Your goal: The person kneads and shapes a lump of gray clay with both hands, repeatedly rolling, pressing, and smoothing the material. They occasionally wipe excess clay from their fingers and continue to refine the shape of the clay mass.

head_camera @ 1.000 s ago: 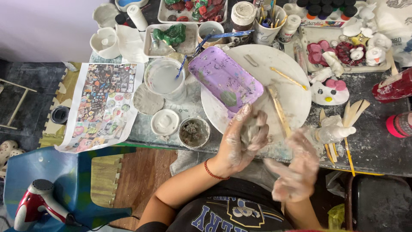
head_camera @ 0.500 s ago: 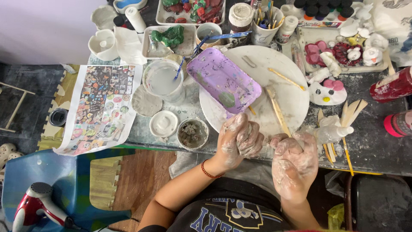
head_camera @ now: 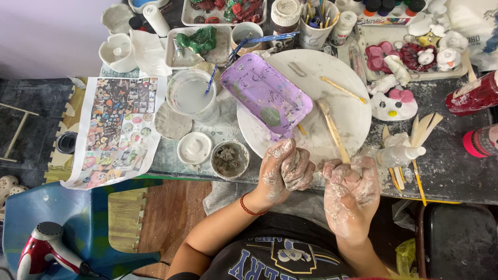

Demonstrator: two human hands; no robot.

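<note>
1. Head view: your left hand is curled shut around a small lump of grey clay, at the near edge of the white round board.
2. Your right hand sits just right of it, palm up, fingers loosely bent, holding nothing visible; both hands are smeared with clay.
3. A wooden modelling stick lies on the board, its near end by your right fingers.
4. A purple tray rests on the board's far-left part.
5. A small cup of grey slip stands left of your left hand.
</note>
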